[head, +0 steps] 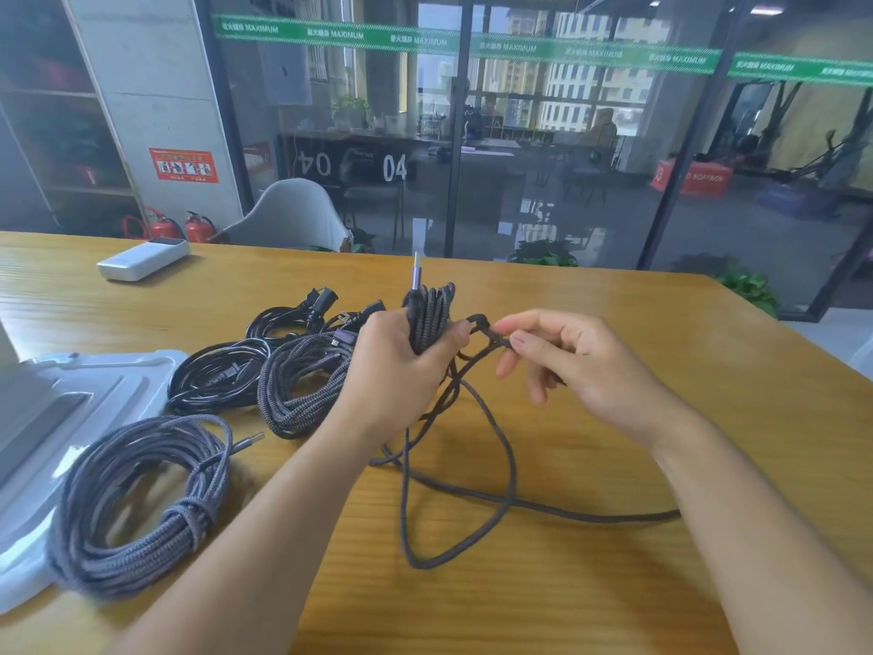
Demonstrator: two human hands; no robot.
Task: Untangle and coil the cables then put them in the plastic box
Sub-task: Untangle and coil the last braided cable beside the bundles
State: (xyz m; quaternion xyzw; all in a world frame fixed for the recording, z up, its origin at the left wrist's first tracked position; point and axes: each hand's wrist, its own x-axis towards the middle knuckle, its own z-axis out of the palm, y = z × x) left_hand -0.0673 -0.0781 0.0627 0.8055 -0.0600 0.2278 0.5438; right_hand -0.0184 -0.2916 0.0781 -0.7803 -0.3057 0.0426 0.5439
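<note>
My left hand [401, 366] grips the coiled bundle [427, 319] upright; right hand [562, 356] pinches its loose strand [486, 335] just beside, slack trailing toward the table's near edge.

- I see two bare forearms reaching in from the bottom edge, no sleeves showing anywhere along them.
- My left hand [401, 366] wears no glove, ring or watch.
- My right hand [581, 366] is just as plain, its wrist bare.
- Fingernails look short and unpainted.
</note>
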